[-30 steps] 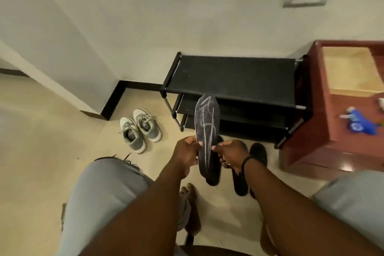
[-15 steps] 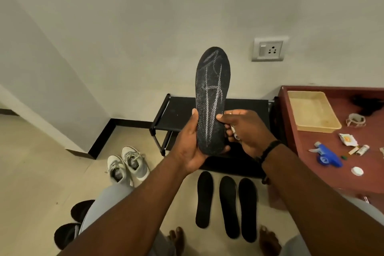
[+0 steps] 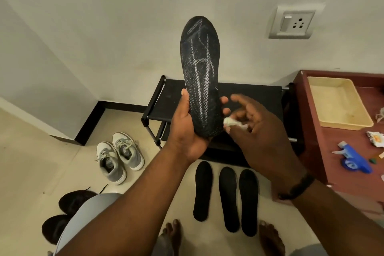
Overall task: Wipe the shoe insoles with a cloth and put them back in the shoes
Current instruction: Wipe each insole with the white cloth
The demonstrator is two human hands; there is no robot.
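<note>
Three bare insoles (image 3: pixel 226 197) lie side by side on the floor (image 3: pixel 31 172) at lower centre of the frame, just beyond the person's feet, each with its long axis running away from the viewer toward the black shoe rack (image 3: pixel 249 97). Left of them, at the lower left edge, sit two black shoes (image 3: pixel 68 212); farther up and left, a pair of grey sneakers (image 3: pixel 118 156).

Above these, at frame centre, the left hand (image 3: pixel 187 131) grips the fourth insole (image 3: pixel 200 77) by its heel end — thumb on the left edge, fingertips wrapping round the right edge — and holds it upright, toe end pointing to the top of the frame, its meshed, white-streaked face toward the camera. The right hand (image 3: pixel 255 127) is immediately right of the heel, blurred, its fingers loosely curled; it pinches a small white wad, taken here to be the cloth (image 3: pixel 229 121), which lies just beside or touching the insole's lower right edge.

So the wiping hand is at the bottom of a vertical surface: the stroke, by this reading, would run upward along the long axis, away from the left hand's grip. Farthest right stands the red-brown worktop (image 3: pixel 311 151) with a beige tray (image 3: pixel 340 124) and a blue spray bottle (image 3: pixel 353 161).
</note>
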